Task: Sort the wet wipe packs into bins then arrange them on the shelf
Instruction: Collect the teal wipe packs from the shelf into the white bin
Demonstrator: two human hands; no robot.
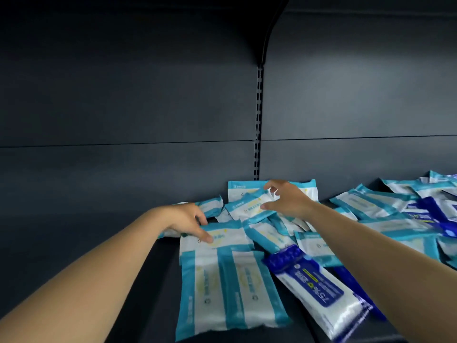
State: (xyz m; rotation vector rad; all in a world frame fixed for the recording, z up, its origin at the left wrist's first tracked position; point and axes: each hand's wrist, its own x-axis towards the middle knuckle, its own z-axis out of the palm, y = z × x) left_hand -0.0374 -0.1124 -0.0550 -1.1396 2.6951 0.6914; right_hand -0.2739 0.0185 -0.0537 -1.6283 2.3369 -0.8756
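Dark grey shelf and back panel. White wet wipe packs with teal bands and pale yellow print spread across the shelf; right of these, white pack with royal-blue label, yellow-green stripe.

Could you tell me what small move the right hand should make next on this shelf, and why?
Probably close the right hand on the light blue wet wipe pack under its spread fingers and lift it clear. That pack lies tilted atop the jumbled pile, so it looks easiest to free, while the left hand already has its thumb on a flat light blue pack nearby.
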